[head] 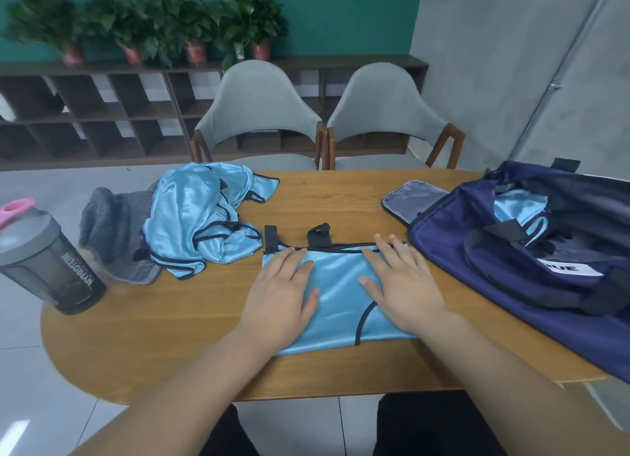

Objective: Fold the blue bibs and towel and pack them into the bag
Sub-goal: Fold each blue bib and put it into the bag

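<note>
As both hands press on it, folded bib (337,298): lies flat near the table's 6 o'clock edge, a light-blue rectangle with dark trim.
Left hand (279,295): palm down on the bib's 9 o'clock side, fingers straight and close together, thumb angled in towards the middle.
Right hand (399,285): palm down on the bib's 3 o'clock side, fingers straight and slightly spread, thumb reaching towards 9 o'clock.
Black tabs (318,234): two short dark pieces at the bib's 12 o'clock edge (possibly strap ends; the view is too soft to be sure).
Bib pile (201,220): crumpled light-blue bibs, heaped at 10 o'clock from the folded one and apart from it.
Towel (112,234): grey, bunched, touching the pile on its 9 o'clock side.
Bag (511,251): navy, open, at 3 o'clock on the table, just beside the right hand; its flap lies open at 12 o'clock.
Packed bib (518,206): light-blue cloth showing inside the bag's opening.
Shaker bottle (47,261): dark, grey lid with a pink cap, upright at the table's 9 o'clock end.
Table (170,319): wooden, with rounded ends.
Chairs (259,114): two grey ones at 12 o'clock, beyond the table.
</note>
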`<state>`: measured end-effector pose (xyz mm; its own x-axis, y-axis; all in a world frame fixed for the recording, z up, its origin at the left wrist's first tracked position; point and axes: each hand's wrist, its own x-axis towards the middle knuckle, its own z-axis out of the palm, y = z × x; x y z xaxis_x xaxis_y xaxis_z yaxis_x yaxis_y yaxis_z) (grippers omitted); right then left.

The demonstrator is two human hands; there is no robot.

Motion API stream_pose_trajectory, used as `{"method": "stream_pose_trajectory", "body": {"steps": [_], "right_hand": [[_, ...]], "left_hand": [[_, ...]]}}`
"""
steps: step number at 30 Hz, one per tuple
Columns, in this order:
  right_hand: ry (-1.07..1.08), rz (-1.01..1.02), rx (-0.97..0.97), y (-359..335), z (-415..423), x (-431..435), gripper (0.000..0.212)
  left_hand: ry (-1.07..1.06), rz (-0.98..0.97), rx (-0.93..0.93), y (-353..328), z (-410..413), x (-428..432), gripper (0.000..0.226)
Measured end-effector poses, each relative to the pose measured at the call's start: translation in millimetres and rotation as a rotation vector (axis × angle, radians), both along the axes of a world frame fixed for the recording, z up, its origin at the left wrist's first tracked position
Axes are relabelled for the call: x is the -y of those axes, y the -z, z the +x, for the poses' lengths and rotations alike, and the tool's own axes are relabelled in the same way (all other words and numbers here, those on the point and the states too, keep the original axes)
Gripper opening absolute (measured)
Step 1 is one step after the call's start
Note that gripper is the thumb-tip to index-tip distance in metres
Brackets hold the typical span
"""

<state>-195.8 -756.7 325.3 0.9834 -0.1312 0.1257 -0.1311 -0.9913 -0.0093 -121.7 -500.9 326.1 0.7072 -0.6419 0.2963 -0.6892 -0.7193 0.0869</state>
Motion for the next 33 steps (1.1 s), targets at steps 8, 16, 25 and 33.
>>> {"method": "stream_pose_trajectory", "body": {"steps": [8, 16, 25, 33], "right_hand": [[-0.041, 0.132, -0.067, 12.3, -4.5, -2.1, 0.070], [0.045, 0.306, 0.019, 12.9, -5.6, 29.4, 0.065], [0.118, 0.472, 0.320, 4.0, 13.5, 59.5, 0.032], [0.174, 0.457, 0.233, 14.2, 27.0, 67.2, 0.044]], "left_hand": [[-0.124, 0.272, -0.300, 8.5, 10.0, -5.5, 0.097], [-0.038, 0.327, -0.162, -5.0, 35.5, -21.1, 0.093], [0.346, -0.051, -0.120, -5.8, -32.5, 48.3, 0.054], [0.389, 0.012, -0.089, -3.9, -72.1, 113.7, 0.057]]}}
